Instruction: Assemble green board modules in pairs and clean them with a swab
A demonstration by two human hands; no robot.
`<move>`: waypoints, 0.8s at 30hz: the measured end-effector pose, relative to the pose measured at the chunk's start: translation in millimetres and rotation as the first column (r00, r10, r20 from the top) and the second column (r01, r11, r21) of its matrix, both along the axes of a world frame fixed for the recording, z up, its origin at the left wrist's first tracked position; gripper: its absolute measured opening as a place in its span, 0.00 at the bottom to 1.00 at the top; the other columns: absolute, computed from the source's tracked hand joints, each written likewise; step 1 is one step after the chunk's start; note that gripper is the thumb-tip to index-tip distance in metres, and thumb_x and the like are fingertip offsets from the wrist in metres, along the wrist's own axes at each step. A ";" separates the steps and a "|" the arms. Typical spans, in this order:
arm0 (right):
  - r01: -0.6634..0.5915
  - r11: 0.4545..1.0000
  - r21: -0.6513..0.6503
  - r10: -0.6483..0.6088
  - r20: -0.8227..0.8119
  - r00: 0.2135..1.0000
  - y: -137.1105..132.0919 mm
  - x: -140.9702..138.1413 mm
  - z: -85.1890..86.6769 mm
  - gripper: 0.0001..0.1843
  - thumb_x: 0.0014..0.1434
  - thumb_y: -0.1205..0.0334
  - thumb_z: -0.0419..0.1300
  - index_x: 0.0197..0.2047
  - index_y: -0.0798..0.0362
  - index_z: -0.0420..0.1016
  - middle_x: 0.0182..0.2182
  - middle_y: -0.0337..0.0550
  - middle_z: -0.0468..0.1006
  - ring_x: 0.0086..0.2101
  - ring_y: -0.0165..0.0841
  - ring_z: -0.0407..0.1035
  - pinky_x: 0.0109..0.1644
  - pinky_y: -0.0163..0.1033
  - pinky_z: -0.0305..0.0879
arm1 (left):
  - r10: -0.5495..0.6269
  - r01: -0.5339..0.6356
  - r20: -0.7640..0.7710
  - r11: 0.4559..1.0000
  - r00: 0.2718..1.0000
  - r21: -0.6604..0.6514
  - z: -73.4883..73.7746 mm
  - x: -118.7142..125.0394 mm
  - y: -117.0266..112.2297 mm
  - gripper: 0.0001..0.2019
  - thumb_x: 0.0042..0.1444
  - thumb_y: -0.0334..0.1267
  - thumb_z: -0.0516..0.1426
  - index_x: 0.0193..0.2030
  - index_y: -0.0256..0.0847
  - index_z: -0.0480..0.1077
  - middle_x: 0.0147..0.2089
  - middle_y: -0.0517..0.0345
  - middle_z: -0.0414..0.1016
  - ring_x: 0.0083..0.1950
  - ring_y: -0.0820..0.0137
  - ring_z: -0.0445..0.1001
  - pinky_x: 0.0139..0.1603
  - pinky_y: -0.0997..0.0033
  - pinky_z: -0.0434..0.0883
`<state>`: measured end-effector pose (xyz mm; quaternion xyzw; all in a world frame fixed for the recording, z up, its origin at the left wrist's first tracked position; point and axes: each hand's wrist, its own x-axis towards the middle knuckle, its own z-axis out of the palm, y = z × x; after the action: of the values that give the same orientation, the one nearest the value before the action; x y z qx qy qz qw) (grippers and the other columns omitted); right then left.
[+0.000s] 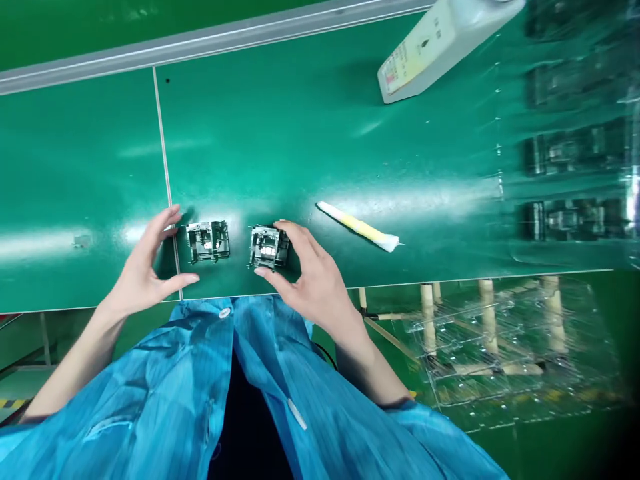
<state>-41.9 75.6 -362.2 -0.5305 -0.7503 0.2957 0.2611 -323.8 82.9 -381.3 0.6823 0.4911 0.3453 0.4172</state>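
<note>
Two small black frame-like mechanical assemblies with metallic insides lie side by side on the green bench near its front edge. Beside the left assembly [209, 241] is my left hand [145, 267], open, thumb and fingers spread and a small gap showing between them and the part. My right hand [315, 280] has its thumb and fingers around the right assembly [267, 247], the thumb at its near edge and the index finger at its far edge. The palm side of that grip is partly hidden. To the right lies a white and yellow pen-like tool [357, 227] with a thin tip.
A white plastic bottle [425, 50] with a label stands at the back right. Clear plastic trays [510, 200] with several dark parts cover the bench's right end. Below the edge, more clear trays [520, 360] rest by a rack. A pale seam [163, 133] crosses the bench [280, 120].
</note>
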 end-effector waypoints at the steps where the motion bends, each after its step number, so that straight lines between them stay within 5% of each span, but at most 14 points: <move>1: -0.014 1.000 -0.004 0.014 -0.009 1.000 3.4 -4.1 -1.0 0.30 0.63 0.53 0.62 0.65 0.53 0.59 0.60 0.57 0.71 0.59 0.48 0.68 0.60 0.59 0.72 | -0.005 0.004 -0.036 0.999 0.999 -0.041 -5.0 1.1 -0.8 0.45 0.49 0.45 0.70 0.71 0.52 0.55 0.71 0.43 0.61 0.69 0.50 0.65 0.69 0.44 0.65; 6: -0.100 0.995 0.016 0.100 0.018 0.995 12.7 -25.8 10.6 0.33 0.63 0.60 0.62 0.67 0.50 0.57 0.59 0.52 0.71 0.59 0.48 0.67 0.61 0.60 0.72 | 0.042 -0.035 0.057 0.993 0.998 -0.114 -13.4 19.9 -1.8 0.32 0.51 0.43 0.69 0.62 0.44 0.67 0.62 0.44 0.72 0.64 0.54 0.72 0.68 0.50 0.68; 11: -0.173 0.974 0.146 0.160 0.095 0.983 7.3 -35.0 39.9 0.31 0.66 0.59 0.59 0.69 0.57 0.57 0.58 0.58 0.71 0.59 0.51 0.67 0.63 0.59 0.72 | 0.014 0.042 0.337 0.987 0.941 -0.158 -12.5 24.8 -2.0 0.32 0.49 0.45 0.70 0.60 0.44 0.68 0.60 0.44 0.74 0.59 0.58 0.76 0.58 0.62 0.77; 15: -0.129 0.967 0.219 0.114 0.079 0.990 0.9 -43.6 49.5 0.25 0.65 0.62 0.60 0.64 0.56 0.65 0.57 0.56 0.73 0.58 0.53 0.69 0.63 0.57 0.73 | 0.014 0.034 0.422 0.994 0.906 -0.108 -12.9 28.9 -4.3 0.32 0.50 0.47 0.69 0.61 0.46 0.68 0.59 0.44 0.75 0.55 0.60 0.79 0.51 0.69 0.80; 24: -0.188 0.957 0.222 0.148 0.187 0.971 1.2 -42.0 57.3 0.23 0.64 0.66 0.59 0.62 0.57 0.64 0.57 0.56 0.75 0.58 0.51 0.70 0.60 0.56 0.76 | 0.038 0.017 0.431 0.992 0.902 -0.122 -12.7 29.8 -10.5 0.32 0.50 0.44 0.70 0.62 0.47 0.68 0.60 0.44 0.74 0.58 0.59 0.77 0.55 0.65 0.78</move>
<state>-83.9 76.8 -304.9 -0.4524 -0.8422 0.1787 0.2324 -294.0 72.4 -393.9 0.5590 0.4103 0.4595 0.5550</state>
